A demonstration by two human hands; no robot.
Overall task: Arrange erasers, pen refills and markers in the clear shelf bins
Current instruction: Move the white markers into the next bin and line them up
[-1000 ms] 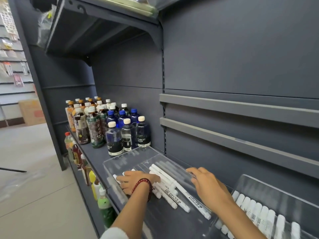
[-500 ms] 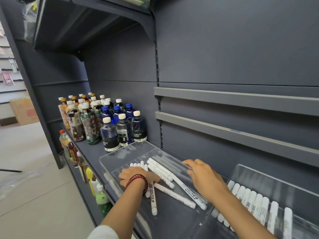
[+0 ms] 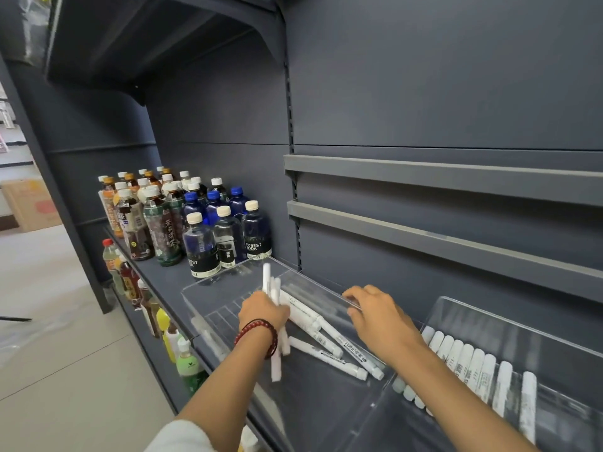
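Head view, drink bottles [image 3: 199, 243] beside clear bin [image 3: 225, 296], markers [image 3: 326, 355], second bin [image 3: 554, 327] right.

Bin [image 3: 215, 298] far end bare; loose markers [image 3: 326, 352] litter middle; bottles [image 3: 202, 249] block beyond; rails [image 3: 424, 228] jut above.

You are standing in a shop, facing a dark grey retail shelving unit [image 3: 424, 76] whose back panels hang on slotted uprights [image 3: 288, 102]. On the shelf [image 3: 163, 282] at the far left, bottled drinks [image 3: 182, 216] stand in tidy rows grouped by kind, labels facing out, and more bottles [image 3: 130, 282] line the lower shelf beneath. Near you, clear bins [image 3: 228, 282] hold identical white markers [image 3: 473, 360], those on the right laid side by side as stock. Two grey rails [image 3: 424, 177] cross the back panel on the right. Past the unit at the far left, a cardboard box [image 3: 29, 203] sits on the pale tiled floor [image 3: 49, 353].
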